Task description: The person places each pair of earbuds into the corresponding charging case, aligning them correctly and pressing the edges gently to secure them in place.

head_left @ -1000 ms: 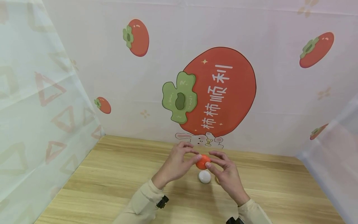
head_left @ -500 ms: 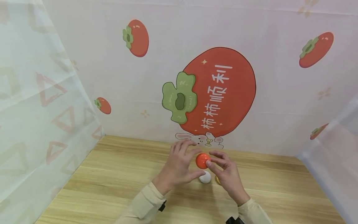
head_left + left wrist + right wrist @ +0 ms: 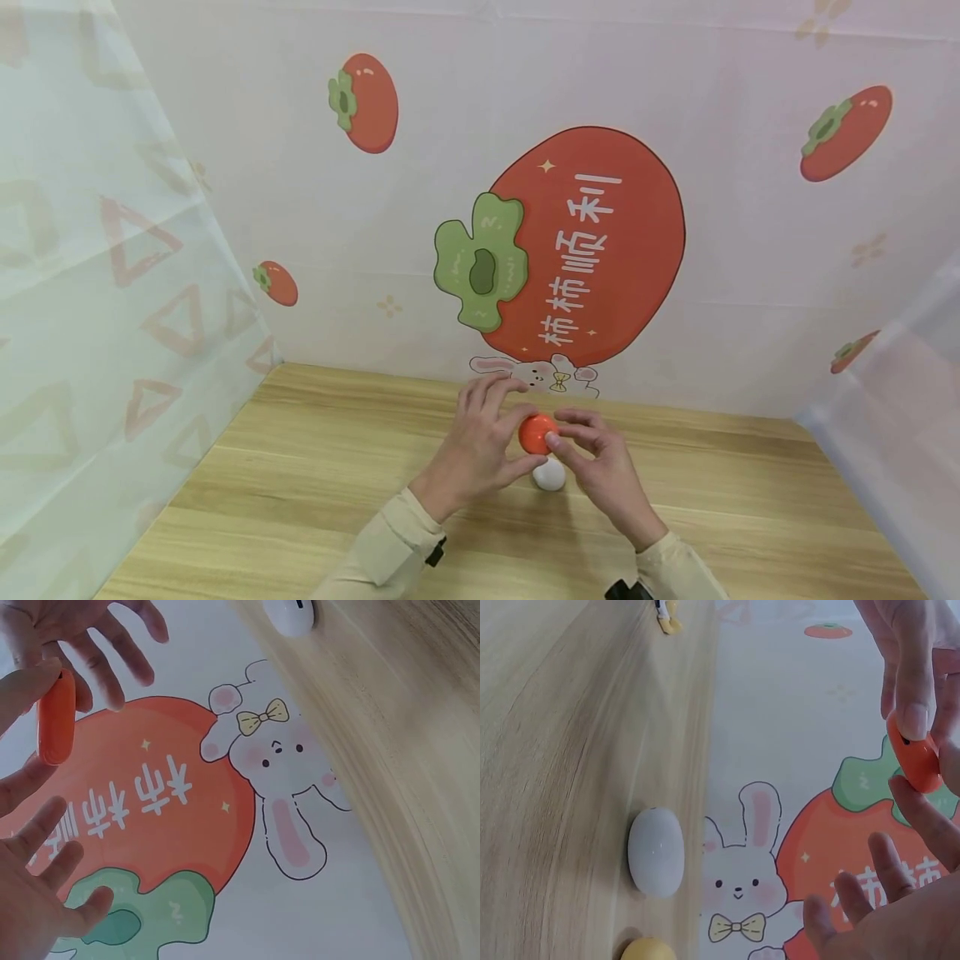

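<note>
A glossy orange disc-shaped case [image 3: 536,434], round in front and thin with rounded edges from the side, is held above the table between both hands. A small dark slot shows on its edge in the right wrist view. My right hand [image 3: 609,479] pinches it from the right, thumb on the front face. My left hand [image 3: 472,450] holds its rim between thumb at the bottom and index finger at the top; the other fingers spread away. Just below lies a similar white rounded case [image 3: 550,475] on the wood. A yellow round one [image 3: 649,950] is partly cut off in the right wrist view.
The wooden table [image 3: 300,483] ends against a white printed backdrop [image 3: 420,183] with persimmons and a rabbit. A small figure with yellow feet [image 3: 669,622] appears at the top of the right wrist view. Printed sheets close off both sides.
My left hand lets go of the orange case, opens wider, then takes its rim again with the thumb lower. My right hand shifts slightly left with the case, covering the yellow one from the head view.
</note>
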`<state>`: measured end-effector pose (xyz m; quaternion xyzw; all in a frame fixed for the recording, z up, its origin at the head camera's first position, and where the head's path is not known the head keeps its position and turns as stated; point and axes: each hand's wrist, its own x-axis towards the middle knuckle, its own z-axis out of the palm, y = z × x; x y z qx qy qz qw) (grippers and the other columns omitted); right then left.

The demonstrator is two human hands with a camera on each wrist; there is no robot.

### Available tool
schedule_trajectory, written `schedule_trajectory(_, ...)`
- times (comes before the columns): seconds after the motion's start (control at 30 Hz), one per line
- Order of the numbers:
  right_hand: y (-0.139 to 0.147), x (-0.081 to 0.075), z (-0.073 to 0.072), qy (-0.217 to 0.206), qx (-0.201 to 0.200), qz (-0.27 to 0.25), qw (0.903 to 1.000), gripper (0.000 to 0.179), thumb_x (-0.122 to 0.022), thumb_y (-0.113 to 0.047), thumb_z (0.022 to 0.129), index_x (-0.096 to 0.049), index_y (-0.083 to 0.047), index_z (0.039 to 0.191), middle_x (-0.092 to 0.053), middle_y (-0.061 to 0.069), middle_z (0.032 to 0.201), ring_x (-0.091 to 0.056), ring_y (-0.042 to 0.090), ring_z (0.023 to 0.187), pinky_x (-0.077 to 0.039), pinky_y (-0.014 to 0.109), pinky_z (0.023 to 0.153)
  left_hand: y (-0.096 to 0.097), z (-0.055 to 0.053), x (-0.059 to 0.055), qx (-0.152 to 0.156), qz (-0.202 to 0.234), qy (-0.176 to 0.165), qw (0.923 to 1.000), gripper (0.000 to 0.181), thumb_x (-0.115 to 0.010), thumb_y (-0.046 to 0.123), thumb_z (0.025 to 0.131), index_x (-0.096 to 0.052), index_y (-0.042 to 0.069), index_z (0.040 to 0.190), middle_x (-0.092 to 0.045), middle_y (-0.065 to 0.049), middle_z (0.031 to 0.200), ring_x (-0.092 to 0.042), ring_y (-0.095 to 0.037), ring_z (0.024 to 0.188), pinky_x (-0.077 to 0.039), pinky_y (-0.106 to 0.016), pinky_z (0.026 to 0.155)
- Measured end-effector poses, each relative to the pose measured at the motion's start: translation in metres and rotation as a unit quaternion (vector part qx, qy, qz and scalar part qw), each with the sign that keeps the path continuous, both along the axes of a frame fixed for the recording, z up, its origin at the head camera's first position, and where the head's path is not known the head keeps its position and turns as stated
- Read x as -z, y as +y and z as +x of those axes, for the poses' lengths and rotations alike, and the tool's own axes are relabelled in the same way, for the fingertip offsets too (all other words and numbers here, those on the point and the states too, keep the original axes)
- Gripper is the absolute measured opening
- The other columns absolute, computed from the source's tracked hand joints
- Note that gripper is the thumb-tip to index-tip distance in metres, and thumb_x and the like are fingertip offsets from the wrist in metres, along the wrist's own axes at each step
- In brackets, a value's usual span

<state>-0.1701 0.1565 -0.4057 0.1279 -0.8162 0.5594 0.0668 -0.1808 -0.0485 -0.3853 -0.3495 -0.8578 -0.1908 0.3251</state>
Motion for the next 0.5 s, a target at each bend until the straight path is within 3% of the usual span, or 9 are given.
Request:
schedule_trajectory(0.23, 0.005, 0.001, 0.0, -0.018, 0.004, 0.025, 0.9995, 0.032, -0.073, -0.031, 0.095, -0.076, -0.005, 0.113, -0.059, 0.013, 0.134, -0.05, 0.033, 0.13, -0.038, 0.063, 0.107, -0.007, -0.004, 0.004, -0.014, -0.015, -0.022, 0.9995, 0.049, -0.092, 0.042, 0.072, -0.072, 0.015, 0.107, -0.055, -0.01, 0.13, -0.045, -0.036, 0.128, -0.035, -0.055, 0.106)
schedule_trajectory(0.5, 0.012, 0.001, 0.0, -0.03, 0.014, 0.04, 0.9987, 0.031, -0.07, -0.034, 0.097, -0.076, -0.009, 0.115, -0.059, 0.008, 0.134, -0.05, 0.03, 0.131, -0.038, 0.063, 0.107, -0.017, -0.009, 0.017, -0.028, -0.014, -0.095, 0.995, 0.052, -0.092, 0.042, 0.072, -0.074, 0.013, 0.111, -0.054, -0.009, 0.136, -0.042, -0.037, 0.132, -0.031, -0.058, 0.109)
